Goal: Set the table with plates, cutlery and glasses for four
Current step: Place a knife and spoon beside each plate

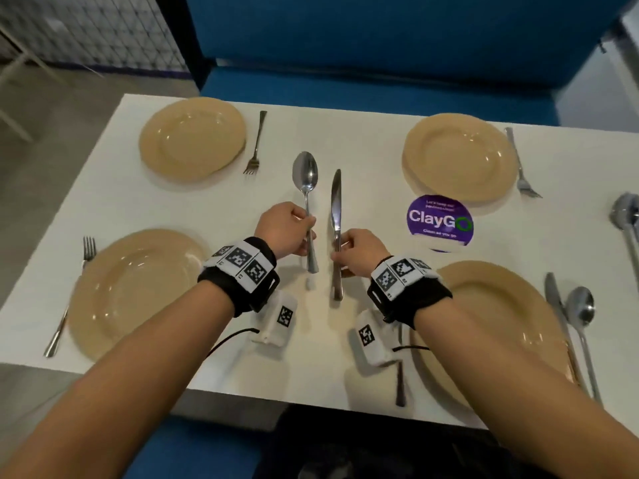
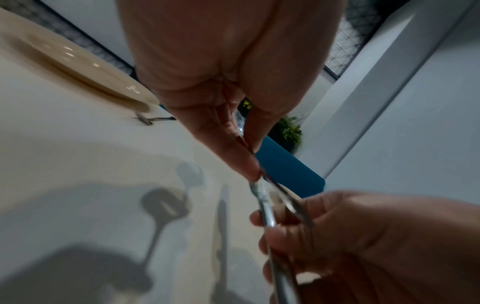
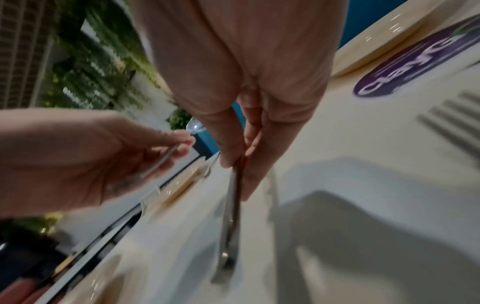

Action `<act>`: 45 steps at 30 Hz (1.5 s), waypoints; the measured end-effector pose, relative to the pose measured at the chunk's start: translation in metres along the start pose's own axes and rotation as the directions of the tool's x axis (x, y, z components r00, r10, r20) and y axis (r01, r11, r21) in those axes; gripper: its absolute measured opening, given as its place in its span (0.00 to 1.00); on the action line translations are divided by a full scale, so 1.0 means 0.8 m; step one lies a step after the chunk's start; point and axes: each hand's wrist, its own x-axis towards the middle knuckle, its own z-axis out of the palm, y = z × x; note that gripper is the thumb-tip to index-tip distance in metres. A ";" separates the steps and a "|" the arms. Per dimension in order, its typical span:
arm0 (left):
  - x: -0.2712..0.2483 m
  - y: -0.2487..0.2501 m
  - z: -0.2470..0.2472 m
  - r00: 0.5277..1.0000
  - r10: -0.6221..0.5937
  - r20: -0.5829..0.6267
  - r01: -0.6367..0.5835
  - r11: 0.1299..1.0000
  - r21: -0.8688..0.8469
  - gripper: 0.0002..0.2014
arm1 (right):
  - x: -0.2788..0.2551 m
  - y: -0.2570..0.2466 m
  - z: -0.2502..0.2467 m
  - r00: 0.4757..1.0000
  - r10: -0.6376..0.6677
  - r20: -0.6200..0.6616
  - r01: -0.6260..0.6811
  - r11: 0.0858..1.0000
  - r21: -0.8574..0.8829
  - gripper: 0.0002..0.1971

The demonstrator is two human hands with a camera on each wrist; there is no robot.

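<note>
Holding spoon (image 1: 305, 188) in left hand (image 1: 286, 230) & knife (image 1: 336, 216) in right hand (image 1: 359, 251), each pinched at the handle, above mid table (image 1: 363, 140). Probably split for placing: near-left plate (image 1: 135, 288) has only a fork (image 1: 71, 299). No glasses visible.

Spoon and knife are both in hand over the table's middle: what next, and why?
Probably lay the knife and spoon beside the near left plate: only a fork flanks it, while the near right plate already has both.
</note>
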 end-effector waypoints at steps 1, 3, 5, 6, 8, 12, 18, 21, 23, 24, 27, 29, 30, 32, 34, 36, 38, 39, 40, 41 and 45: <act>0.000 -0.008 -0.013 1.000 -0.002 -0.014 0.002 1.000 0.004 0.04 | 0.000 -0.005 0.016 1.000 0.008 0.029 -0.008 1.000 -0.024 0.07; 0.000 -0.022 -0.032 0.999 -0.008 -0.034 0.008 1.000 0.018 0.05 | 0.002 -0.012 0.041 0.997 0.039 0.071 -0.033 0.996 -0.082 0.08; -0.002 -0.036 -0.046 0.999 -0.014 -0.039 0.015 1.000 0.027 0.08 | 0.005 -0.017 0.062 0.993 0.054 0.104 -0.039 0.989 -0.142 0.07; -0.002 -0.042 -0.053 0.999 -0.019 -0.039 0.020 0.999 0.027 0.10 | 0.009 -0.021 0.071 0.992 0.053 0.113 -0.032 0.984 -0.174 0.05; -0.002 -0.055 -0.065 0.999 -0.035 -0.027 0.035 0.999 0.019 0.10 | 0.015 -0.024 0.089 0.989 0.064 0.130 -0.034 0.975 -0.218 0.04; 0.002 -0.075 -0.089 0.999 -0.037 0.008 0.037 0.999 0.011 0.07 | 0.023 -0.032 0.128 0.993 0.037 0.109 -0.003 0.955 -0.298 0.10; 0.006 -0.092 -0.124 0.995 -0.017 0.097 0.010 0.997 0.073 0.08 | 0.027 -0.045 0.180 1.000 0.016 0.018 -0.009 0.949 -0.314 0.17; 0.009 -0.102 -0.137 0.988 0.000 0.152 -0.016 0.994 0.104 0.08 | 0.023 -0.048 0.195 0.997 0.050 -0.055 -0.063 0.958 -0.278 0.19; 0.009 -0.109 -0.144 0.982 -0.005 0.190 -0.014 0.995 0.099 0.05 | 0.019 -0.047 0.202 0.992 0.089 -0.090 -0.109 0.964 -0.242 0.20; 0.008 -0.111 -0.148 0.979 -0.004 0.203 -0.015 0.996 0.092 0.04 | 0.016 -0.049 0.203 0.990 0.095 -0.102 -0.117 0.965 -0.235 0.18; 0.004 -0.116 -0.153 0.973 -0.003 0.229 -0.015 0.997 0.079 0.05 | 0.013 -0.057 0.195 0.978 0.044 -0.205 -0.085 0.977 -0.195 0.07; 0.000 -0.118 -0.150 0.970 0.011 0.241 -0.032 0.996 0.085 0.06 | 0.011 -0.068 0.185 0.959 0.021 -0.282 -0.034 0.999 -0.041 0.15; -0.001 -0.117 -0.147 0.968 0.022 0.250 -0.044 0.996 0.081 0.05 | 0.011 -0.074 0.182 0.960 0.023 -0.278 -0.015 0.999 0.032 0.17; -0.006 -0.113 -0.139 0.960 0.041 0.276 -0.064 0.995 0.072 0.06 | 0.009 -0.082 0.179 0.970 0.003 -0.241 0.026 0.993 0.116 0.16; -0.010 -0.111 -0.131 0.959 0.050 0.277 -0.066 0.997 0.049 0.08 | 0.008 -0.083 0.176 0.974 0.004 -0.225 0.043 0.978 0.202 0.11; -0.014 -0.110 -0.127 0.969 0.050 0.243 -0.066 0.996 0.056 0.06 | 0.005 -0.075 0.171 0.966 0.032 -0.256 0.025 0.977 0.213 0.07; -0.013 -0.110 -0.123 0.978 0.080 0.192 -0.127 0.961 0.248 0.09 | 0.002 -0.061 0.163 0.950 0.063 -0.305 0.000 0.979 0.202 0.08; -0.012 -0.112 -0.119 0.980 0.092 0.177 -0.155 0.910 0.384 0.13 | -0.002 -0.054 0.160 0.943 0.086 -0.321 -0.022 0.980 0.199 0.07; -0.012 -0.114 -0.116 0.982 0.100 0.160 -0.167 0.853 0.495 0.17 | -0.004 -0.047 0.158 0.938 0.110 -0.328 -0.050 0.981 0.186 0.07; -0.012 -0.117 -0.111 0.984 0.096 0.148 -0.164 0.807 0.568 0.20 | -0.006 -0.040 0.157 0.936 0.135 -0.326 -0.083 0.982 0.168 0.08; -0.015 -0.127 -0.087 0.988 0.030 0.148 -0.122 0.736 0.666 0.23 | -0.010 -0.016 0.165 0.932 0.165 -0.321 -0.128 0.983 0.133 0.09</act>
